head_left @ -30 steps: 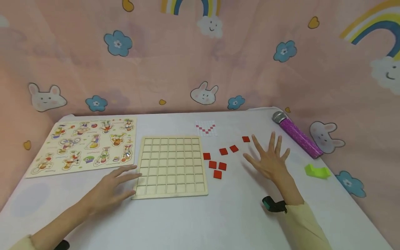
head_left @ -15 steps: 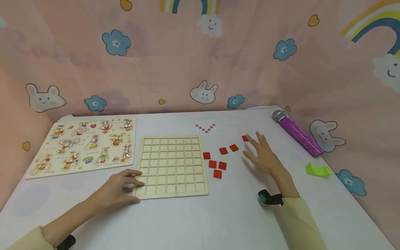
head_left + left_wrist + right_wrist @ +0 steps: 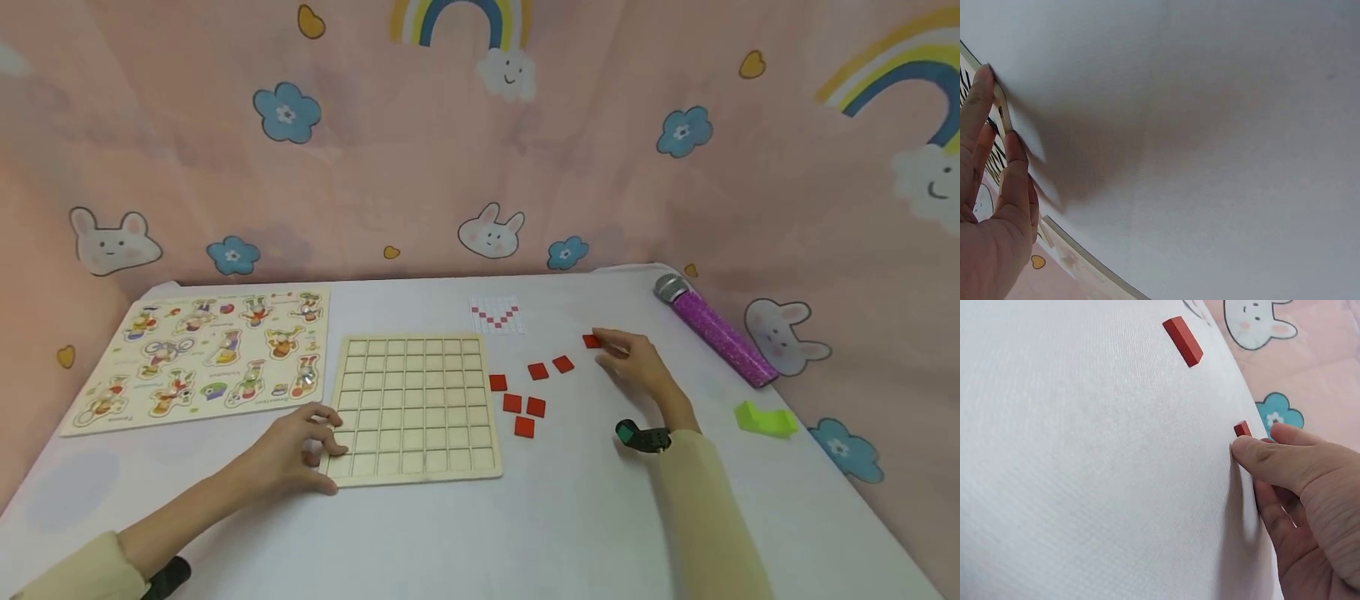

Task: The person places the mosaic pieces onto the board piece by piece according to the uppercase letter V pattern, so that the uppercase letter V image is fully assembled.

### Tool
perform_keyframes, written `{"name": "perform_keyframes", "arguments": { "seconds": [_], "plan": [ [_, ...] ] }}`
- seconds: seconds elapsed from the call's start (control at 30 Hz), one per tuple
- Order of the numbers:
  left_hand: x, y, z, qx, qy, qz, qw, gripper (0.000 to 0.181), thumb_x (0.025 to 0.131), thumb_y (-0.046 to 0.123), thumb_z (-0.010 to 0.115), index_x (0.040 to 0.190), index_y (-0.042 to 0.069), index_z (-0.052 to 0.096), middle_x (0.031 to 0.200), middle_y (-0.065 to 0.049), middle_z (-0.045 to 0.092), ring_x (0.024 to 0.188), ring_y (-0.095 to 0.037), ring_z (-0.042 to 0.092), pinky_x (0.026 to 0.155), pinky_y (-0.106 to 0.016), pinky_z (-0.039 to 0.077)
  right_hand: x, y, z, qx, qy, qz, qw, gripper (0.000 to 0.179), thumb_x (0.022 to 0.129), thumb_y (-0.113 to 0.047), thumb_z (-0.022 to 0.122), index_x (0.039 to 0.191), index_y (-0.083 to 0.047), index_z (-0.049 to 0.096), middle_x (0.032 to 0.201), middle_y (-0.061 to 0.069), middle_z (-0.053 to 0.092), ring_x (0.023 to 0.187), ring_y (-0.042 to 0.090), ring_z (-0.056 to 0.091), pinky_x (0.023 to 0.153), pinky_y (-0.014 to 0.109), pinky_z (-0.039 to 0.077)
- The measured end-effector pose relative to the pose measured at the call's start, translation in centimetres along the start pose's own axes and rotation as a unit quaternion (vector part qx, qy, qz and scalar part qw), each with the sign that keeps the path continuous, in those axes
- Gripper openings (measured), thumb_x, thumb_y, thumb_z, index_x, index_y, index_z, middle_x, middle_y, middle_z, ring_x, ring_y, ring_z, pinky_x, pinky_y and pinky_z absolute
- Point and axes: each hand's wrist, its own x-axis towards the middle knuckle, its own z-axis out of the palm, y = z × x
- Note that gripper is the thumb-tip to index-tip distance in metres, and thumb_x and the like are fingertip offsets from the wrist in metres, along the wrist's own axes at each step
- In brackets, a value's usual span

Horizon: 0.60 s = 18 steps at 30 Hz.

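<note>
A pale wooden grid board [image 3: 414, 410] lies mid-table in the head view, its square cells bare. My left hand [image 3: 296, 450] holds its near left corner, thumb at the front edge and curled fingers on the left side; the left wrist view shows the fingertips on the board's corner [image 3: 1001, 112]. To the right, my right hand [image 3: 636, 365] pinches the farthest red square tile [image 3: 590, 341] between thumb and fingers. That tile [image 3: 1242, 428] is partly hidden by the thumb in the right wrist view. Several other red tiles [image 3: 536, 407] lie loose beside the board.
Behind the board lies a small pattern card [image 3: 496, 315] with a red V. A picture puzzle board [image 3: 217, 358] is at the left. A purple glitter microphone [image 3: 716, 332] and a bright green block [image 3: 765, 419] lie at the right. A printed pink curtain [image 3: 390, 158] hangs behind the table.
My right hand, spread wide earlier, has drawn its fingers together onto the far red tile. My left fingers have curled in, with the thumb now at the board's near left corner.
</note>
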Motion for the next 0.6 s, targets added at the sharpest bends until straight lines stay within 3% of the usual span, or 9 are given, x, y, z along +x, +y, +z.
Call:
{"name": "perform_keyframes", "arguments": {
  "seconds": [0.23,0.43,0.5,0.6],
  "plan": [
    [0.2,0.1,-0.2,-0.008,-0.009,-0.021,0.9997,0.033,0.058,0.017,0.090,0.085,0.011,0.073,0.119,-0.012,0.053,0.073,-0.007,0.050,0.064,-0.020,0.046,1.1,0.9,-0.6,0.029,0.022,0.004,0.9993,0.050,0.092,-0.010,0.064,0.138,0.000,0.048,0.137,0.023,0.049,0.125,0.039,0.046,0.102,0.047,0.038],
    [0.1,-0.3,-0.2,-0.020,-0.010,-0.012,0.9997,0.032,0.059,0.017,0.090,0.084,0.010,0.072,0.120,-0.015,0.052,0.072,-0.006,0.051,0.064,-0.021,0.048,1.7,1.8,-0.4,0.041,0.038,-0.012,0.9984,0.043,0.092,-0.014,0.065,0.131,0.002,0.054,0.130,0.022,0.056,0.120,0.035,0.052,0.095,0.024,0.044],
    [-0.1,-0.3,-0.2,-0.023,-0.010,-0.012,0.9996,0.032,0.059,0.018,0.090,0.084,0.010,0.072,0.120,-0.015,0.051,0.072,-0.005,0.051,0.064,-0.021,0.048,1.9,1.8,-0.2,0.038,0.040,-0.011,0.9984,0.041,0.092,-0.014,0.064,0.129,0.001,0.056,0.128,0.021,0.057,0.118,0.035,0.053,0.096,0.027,0.044],
    [0.0,-0.2,-0.2,-0.022,-0.011,-0.014,0.9996,0.031,0.059,0.018,0.090,0.084,0.011,0.072,0.120,-0.015,0.051,0.073,-0.006,0.052,0.064,-0.021,0.049,1.7,1.9,-0.2,0.043,0.041,-0.001,0.9982,0.039,0.093,-0.015,0.064,0.129,0.000,0.056,0.127,0.021,0.057,0.117,0.035,0.053,0.102,0.041,0.041]
  ]
}}
